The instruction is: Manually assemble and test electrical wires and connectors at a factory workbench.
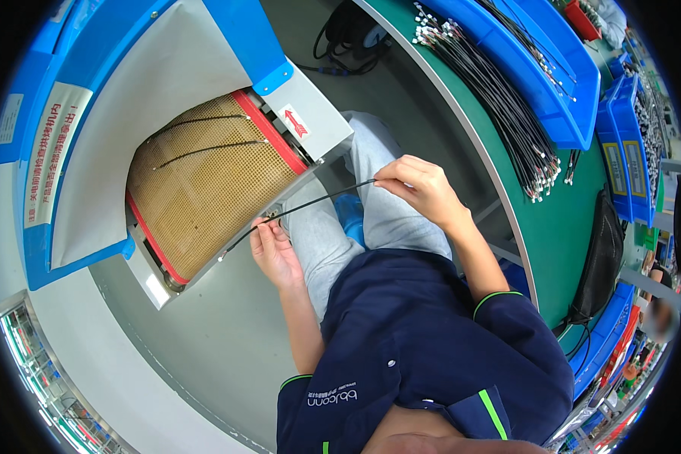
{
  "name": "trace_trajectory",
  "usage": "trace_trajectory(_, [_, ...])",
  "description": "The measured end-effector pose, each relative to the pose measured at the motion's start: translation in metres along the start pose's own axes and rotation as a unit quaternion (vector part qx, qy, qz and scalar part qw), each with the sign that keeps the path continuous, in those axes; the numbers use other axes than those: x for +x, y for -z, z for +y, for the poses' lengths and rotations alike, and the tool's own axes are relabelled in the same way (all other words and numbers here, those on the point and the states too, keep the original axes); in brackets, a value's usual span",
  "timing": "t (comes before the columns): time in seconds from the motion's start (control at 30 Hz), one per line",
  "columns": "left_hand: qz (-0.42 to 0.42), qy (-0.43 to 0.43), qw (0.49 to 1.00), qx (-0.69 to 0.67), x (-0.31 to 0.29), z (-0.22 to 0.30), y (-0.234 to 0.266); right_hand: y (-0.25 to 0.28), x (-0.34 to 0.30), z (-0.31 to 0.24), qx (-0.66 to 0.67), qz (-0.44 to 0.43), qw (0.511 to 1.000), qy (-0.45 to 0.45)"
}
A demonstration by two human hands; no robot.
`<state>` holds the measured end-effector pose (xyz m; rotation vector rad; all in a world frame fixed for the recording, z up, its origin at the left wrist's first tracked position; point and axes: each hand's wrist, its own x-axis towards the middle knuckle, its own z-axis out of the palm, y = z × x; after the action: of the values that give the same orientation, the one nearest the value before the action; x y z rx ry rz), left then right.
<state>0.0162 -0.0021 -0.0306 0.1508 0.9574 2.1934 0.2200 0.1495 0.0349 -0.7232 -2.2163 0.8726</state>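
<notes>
A thin black cable (310,203) with a small metal end stretches between both hands, above my lap. My left hand (274,251) pinches it near the lower end, close to the front edge of a brown mesh conveyor belt (197,204). My right hand (422,188) pinches the upper end. Two more black cables (204,150) lie across the belt, farther in.
The belt runs into a blue and grey machine housing (113,91) on the left. A green workbench (560,219) curves on the right, carrying a bundle of black cables (507,106) and blue bins (583,91). A black bag (601,257) hangs at its edge.
</notes>
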Motion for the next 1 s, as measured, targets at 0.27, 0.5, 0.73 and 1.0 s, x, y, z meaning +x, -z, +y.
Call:
trace_trajectory(0.27, [0.005,-0.002,1.0,0.007,-0.003,0.002,0.002,0.001,0.001,0.001,0.02,-0.03,0.999,0.027])
trace_trajectory(0.5, [0.008,-0.002,1.0,0.014,-0.001,0.004,0.001,0.002,-0.001,0.004,0.011,-0.065,0.998,0.024])
trace_trajectory(0.73, [0.001,-0.004,1.0,0.008,0.001,0.008,0.004,0.011,0.003,0.006,0.045,-0.091,0.993,-0.068])
trace_trajectory(1.0, [0.022,0.0,1.0,0.021,0.005,0.008,-0.001,-0.023,0.044,-0.025,-0.057,-0.106,0.988,0.099])
